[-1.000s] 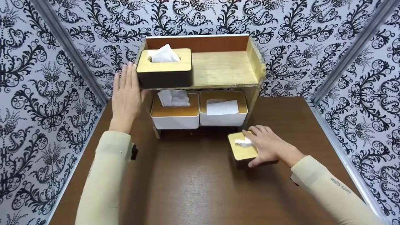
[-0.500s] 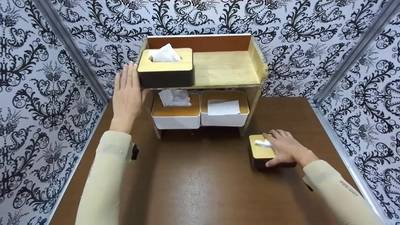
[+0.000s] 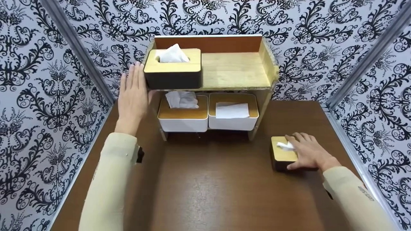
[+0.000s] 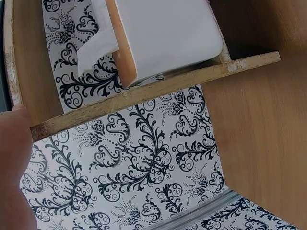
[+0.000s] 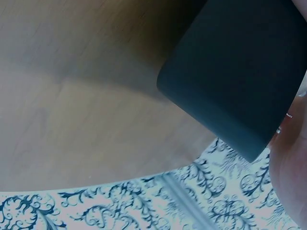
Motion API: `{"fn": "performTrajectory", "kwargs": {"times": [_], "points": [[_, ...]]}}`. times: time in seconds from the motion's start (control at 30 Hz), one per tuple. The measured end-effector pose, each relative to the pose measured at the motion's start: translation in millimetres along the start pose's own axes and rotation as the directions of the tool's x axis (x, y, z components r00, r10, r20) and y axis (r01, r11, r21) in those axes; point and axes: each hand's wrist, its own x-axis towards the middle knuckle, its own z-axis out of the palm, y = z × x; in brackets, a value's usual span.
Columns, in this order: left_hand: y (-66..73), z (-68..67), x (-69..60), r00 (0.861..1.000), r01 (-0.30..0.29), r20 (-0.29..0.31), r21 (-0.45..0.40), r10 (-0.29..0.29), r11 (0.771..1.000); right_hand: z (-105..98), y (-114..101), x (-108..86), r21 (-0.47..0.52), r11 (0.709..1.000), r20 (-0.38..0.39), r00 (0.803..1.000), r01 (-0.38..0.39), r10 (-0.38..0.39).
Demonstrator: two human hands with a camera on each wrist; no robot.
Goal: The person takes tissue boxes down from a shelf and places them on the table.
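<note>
My right hand (image 3: 308, 152) grips a dark tissue box (image 3: 284, 154) with a pale wooden lid, fingers and thumb spread over its sides, at the right of the table. A white tissue pokes out of its lid. In the right wrist view the dark body of the box (image 5: 230, 72) fills the upper right; whether it touches the tabletop I cannot tell. My left hand (image 3: 133, 96) lies with straight fingers against the left side of a small wooden shelf (image 3: 236, 70). Beside those fingers, on the upper tier, stands another dark tissue box (image 3: 173, 78) with a pale lid.
On the lower tier two white tissue boxes stand side by side, the left one (image 3: 183, 125) and the right one (image 3: 233, 123), both with brown lids and tissues showing. The brown table (image 3: 205, 186) ends at patterned walls (image 3: 321, 48) with metal corner strips.
My right hand has moved right across the table with the dark tissue box, away from the shelf's front. The left hand stays at the shelf's side; the view shifts slightly.
</note>
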Motion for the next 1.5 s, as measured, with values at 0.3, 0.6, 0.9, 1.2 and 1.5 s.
{"fn": "performTrajectory", "kwargs": {"times": [0.3,0.6,0.9,1.2,1.5], "points": [[-0.5,-0.4,0.6,1.000,0.002,0.008,0.013,-0.002,1.000,3.5,19.9,-8.8,0.004,0.999,0.003,0.999,-0.053,0.053],[2.0,1.0,2.9,1.000,0.003,0.017,0.020,-0.004,1.000,6.0,29.9,-11.8,0.025,0.996,0.029,0.996,-0.085,0.084],[0.6,1.4,1.2,1.000,-0.011,-0.019,0.052,0.012,0.999,13.5,34.1,-13.8,0.037,0.996,0.035,0.996,-0.082,0.081],[0.2,-0.3,1.3,1.000,-0.007,-0.023,0.060,0.008,0.998,11.9,34.8,-12.9,0.059,0.992,0.075,0.992,-0.110,0.105],[0.5,0.9,-0.6,1.000,-0.001,-0.023,0.038,0.002,0.999,9.8,33.9,-13.0,0.084,0.990,0.093,0.990,-0.118,0.110]]}}
